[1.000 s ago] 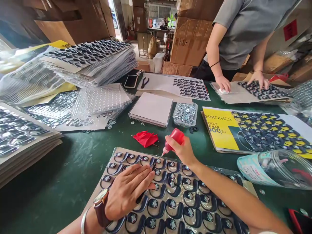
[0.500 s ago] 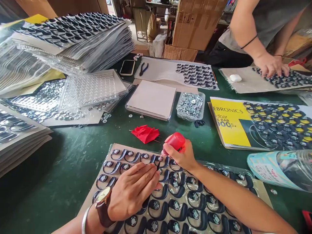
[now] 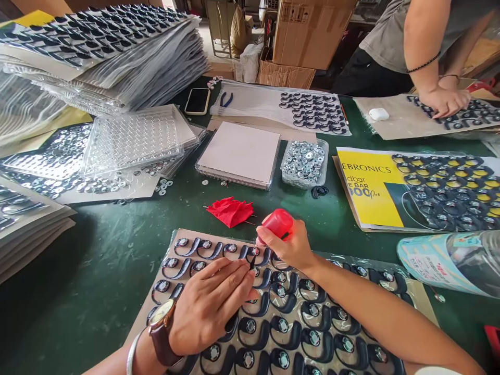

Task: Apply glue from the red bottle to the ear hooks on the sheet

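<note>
My right hand (image 3: 291,246) is closed round a small red squeeze bottle (image 3: 276,224), its thin nozzle pointing down at a black ear-hook part in the top rows of a cardboard sheet (image 3: 172,251). Several rows of black ear-hook parts (image 3: 289,325) with round silver centres lie on that sheet. My left hand (image 3: 211,307), with a brown-strapped watch at the wrist, lies flat on the parts with fingers stretched out, fingertips right beside the nozzle tip.
A red cloth scrap (image 3: 230,211), a clear tray of silver washers (image 3: 304,162), a white pad (image 3: 240,153), a phone (image 3: 197,100) and pliers (image 3: 223,99) lie beyond. Stacked part sheets (image 3: 101,52) fill the left. Another person's hand (image 3: 445,101) presses parts at far right. A clear jar (image 3: 453,260) lies at right.
The view has tilted down and closer. My right hand has brought the bottle's nozzle lower and nearer my left fingertips. The other person's hand has let go of a white object and moved right.
</note>
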`<state>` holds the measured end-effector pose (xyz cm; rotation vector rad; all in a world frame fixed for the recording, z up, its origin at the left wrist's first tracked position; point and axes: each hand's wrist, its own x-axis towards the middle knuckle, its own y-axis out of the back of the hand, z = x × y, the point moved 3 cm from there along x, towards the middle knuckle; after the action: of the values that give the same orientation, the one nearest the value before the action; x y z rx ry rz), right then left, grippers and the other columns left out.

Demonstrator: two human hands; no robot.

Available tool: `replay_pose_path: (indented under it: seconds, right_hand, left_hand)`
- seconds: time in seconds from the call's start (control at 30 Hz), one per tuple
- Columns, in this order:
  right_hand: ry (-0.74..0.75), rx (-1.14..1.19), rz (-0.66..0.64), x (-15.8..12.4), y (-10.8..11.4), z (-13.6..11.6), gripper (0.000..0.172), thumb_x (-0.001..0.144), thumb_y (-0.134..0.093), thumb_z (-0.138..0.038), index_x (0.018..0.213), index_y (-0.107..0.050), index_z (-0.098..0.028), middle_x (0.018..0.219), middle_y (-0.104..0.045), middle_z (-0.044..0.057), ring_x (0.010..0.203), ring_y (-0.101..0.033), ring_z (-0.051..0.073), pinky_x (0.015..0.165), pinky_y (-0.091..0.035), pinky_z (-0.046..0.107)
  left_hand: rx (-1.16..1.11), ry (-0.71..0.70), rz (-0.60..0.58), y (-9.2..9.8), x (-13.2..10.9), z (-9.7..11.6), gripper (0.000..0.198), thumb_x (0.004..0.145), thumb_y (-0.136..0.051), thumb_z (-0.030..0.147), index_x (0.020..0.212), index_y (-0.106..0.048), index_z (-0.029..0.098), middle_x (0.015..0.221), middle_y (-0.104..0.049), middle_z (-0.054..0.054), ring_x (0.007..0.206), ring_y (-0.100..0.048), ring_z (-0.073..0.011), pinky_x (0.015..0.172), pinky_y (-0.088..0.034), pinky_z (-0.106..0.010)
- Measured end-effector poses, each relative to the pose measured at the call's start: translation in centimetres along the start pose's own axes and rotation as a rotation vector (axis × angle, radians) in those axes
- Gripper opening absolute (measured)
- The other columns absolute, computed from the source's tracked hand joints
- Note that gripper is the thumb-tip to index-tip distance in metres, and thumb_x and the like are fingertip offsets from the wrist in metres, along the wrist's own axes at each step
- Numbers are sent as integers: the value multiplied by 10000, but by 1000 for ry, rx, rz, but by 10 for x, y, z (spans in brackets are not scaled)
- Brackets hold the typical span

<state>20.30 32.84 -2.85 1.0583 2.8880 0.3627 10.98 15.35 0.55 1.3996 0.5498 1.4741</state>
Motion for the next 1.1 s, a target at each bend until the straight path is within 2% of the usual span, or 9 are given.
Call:
replay_pose_path:
  seconds: [0.23, 0.6, 0.93, 1.1]
  right_hand:
    - [-10, 16, 36, 2, 3, -2, 305, 888, -645, -463, 709, -654, -217, 588, -683, 6, 562, -648, 172, 650, -527, 282]
    - [11, 39, 71, 1, 5, -1, 306, 891, -639, -451, 689, -631, -221, 577, -661, 17, 552, -625, 175, 630, -531, 301]
    - [18, 9, 45, 3, 3, -1, 330, 899, -637, -421, 635, -614, -224, 560, -661, 3, 528, -621, 163, 623, -516, 291]
    - [16, 57, 29, 2, 3, -2, 340, 893, -645, -412, 615, -589, -226, 528, -636, -6, 489, -609, 158, 581, -518, 288]
  left_hand:
    - [-2, -6, -15, 6, 5, -1, 242, 966, -519, 189, 1167, -627, 110, 1051, -741, -86, 1034, -695, -201, 990, -521, -345]
    - [-111, 44, 17, 8, 11, -5, 215, 948, -487, 121, 1092, -644, 94, 1007, -740, -76, 998, -691, -180, 983, -491, -320]
    - [-105, 31, 27, 16, 21, -6, 203, 946, -489, 123, 1069, -650, 104, 987, -749, -62, 941, -704, -169, 914, -510, -309]
    - [-149, 86, 6, 14, 18, -11, 185, 922, -514, 102, 1049, -649, 113, 988, -745, -85, 935, -708, -170, 893, -534, -308]
